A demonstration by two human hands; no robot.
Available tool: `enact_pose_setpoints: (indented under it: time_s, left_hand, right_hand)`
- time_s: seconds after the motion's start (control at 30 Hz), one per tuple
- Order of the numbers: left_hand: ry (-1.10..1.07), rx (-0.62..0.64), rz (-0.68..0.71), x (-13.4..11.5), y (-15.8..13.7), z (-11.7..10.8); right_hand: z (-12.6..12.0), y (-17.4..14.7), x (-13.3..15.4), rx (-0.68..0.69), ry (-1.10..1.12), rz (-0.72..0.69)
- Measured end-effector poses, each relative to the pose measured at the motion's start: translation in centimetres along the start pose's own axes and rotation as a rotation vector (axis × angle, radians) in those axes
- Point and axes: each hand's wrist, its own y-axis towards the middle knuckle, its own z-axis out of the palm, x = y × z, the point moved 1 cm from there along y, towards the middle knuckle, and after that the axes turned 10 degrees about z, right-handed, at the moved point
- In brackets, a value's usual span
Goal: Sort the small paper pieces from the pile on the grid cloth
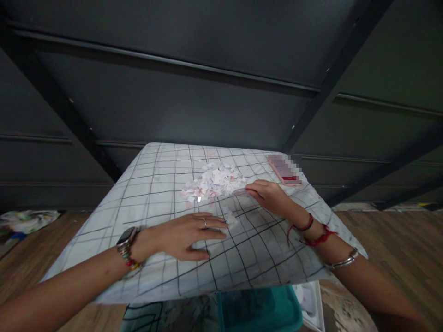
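Note:
A heap of small torn white and pinkish paper scraps (218, 180) lies on a white checked tablecloth (173, 161). My right hand (265, 193) is at the heap's right edge, with the thumb and fingers pinched on a thin, pale, see-through strip (239, 192). The strip's tip reaches toward the scraps; its exact kind is unclear. My left hand (190, 235) rests palm down on the cloth, its fingers stretched and apart, holding nothing. Just beyond its fingertips is a small loose group of pale scraps (231, 218).
A phone in a pink case (284, 170) lies at the table's back right. Dark metal panels (194, 101) rise behind the table. Below the front edge stand a teal bin (259, 309) and a white box (313, 304). A crumpled patterned cloth or bag (29, 219) is at the far left.

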Motion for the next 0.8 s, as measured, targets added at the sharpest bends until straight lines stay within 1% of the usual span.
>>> enact_pose_setpoints:
  time_s: [0.1,0.2,0.3,0.4,0.47,0.57,0.63,0.7,0.8]
  left_hand:
    - [0.001,-0.013,0.012,0.0,0.0,0.0]
    - [0.01,0.002,0.006,0.0,0.0,0.0]
    - [0.022,0.027,-0.015,-0.1,0.0,-0.1]
    - [0.029,0.044,-0.022,-0.2,0.0,-0.1]
    - [0.036,0.052,-0.027,-0.2,0.0,-0.1]
    - [0.045,0.056,-0.034,-0.2,-0.1,-0.1]
    - [0.046,0.058,-0.035,-0.2,-0.1,0.0]
    - [0.041,0.061,-0.032,-0.1,-0.2,0.0]
    - [0.035,0.065,-0.022,-0.1,-0.2,0.1]
  right_hand:
    - [0.7,0.4,0.5,0.032,-0.016,-0.025]
    - [1.3,0.9,1.1,0.001,-0.036,-0.05]
    - [1.2,1.7,1.1,-0.049,-0.05,-0.057]
    - [0.7,2.1,0.4,-0.07,-0.072,-0.026]
    - [0.4,1.9,-0.1,-0.04,-0.087,-0.023]
    - [0.1,1.1,-0.7,0.039,-0.077,-0.065]
    - [-0.1,0.6,-0.9,0.067,-0.059,-0.092]
    - [-0.2,0.5,-1.0,0.05,-0.052,-0.098]
    - [-0.1,1.0,-1.2,-0.015,-0.075,-0.087]
